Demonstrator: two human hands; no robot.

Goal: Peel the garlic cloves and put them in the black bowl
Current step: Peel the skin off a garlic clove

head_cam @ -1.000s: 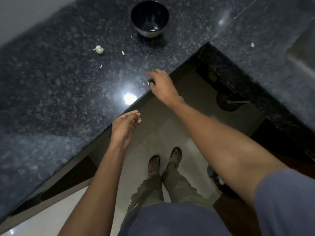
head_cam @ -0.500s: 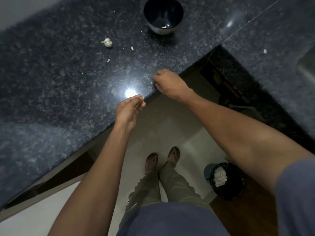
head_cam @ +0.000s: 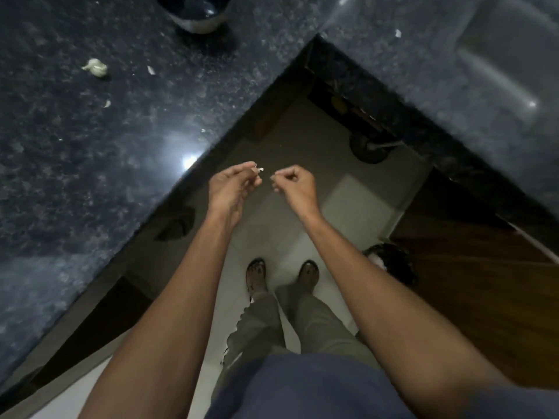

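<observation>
My left hand (head_cam: pixel 231 189) pinches a small pale garlic clove (head_cam: pixel 259 169) at its fingertips, held over the floor just off the counter's edge. My right hand (head_cam: pixel 295 184) is close beside it with the fingers curled and the fingertips pressed together; whether anything is pinched there I cannot tell. The black bowl (head_cam: pixel 196 12) stands on the dark granite counter (head_cam: pixel 90 161) at the top, partly cut off by the frame. A garlic piece (head_cam: pixel 96 68) lies on the counter to the bowl's left, with small skin bits (head_cam: pixel 150 70) near it.
The counter turns a corner, and its right run (head_cam: pixel 453 71) holds one white skin scrap (head_cam: pixel 398 32). Below are a tiled floor, my sandalled feet and a dark bin (head_cam: pixel 390 261) by my right arm. A wooden panel (head_cam: pixel 484 297) is at the right.
My right hand has come off the counter edge and drawn back next to the left one. Both hands now sit over the floor, and the view has tilted down.
</observation>
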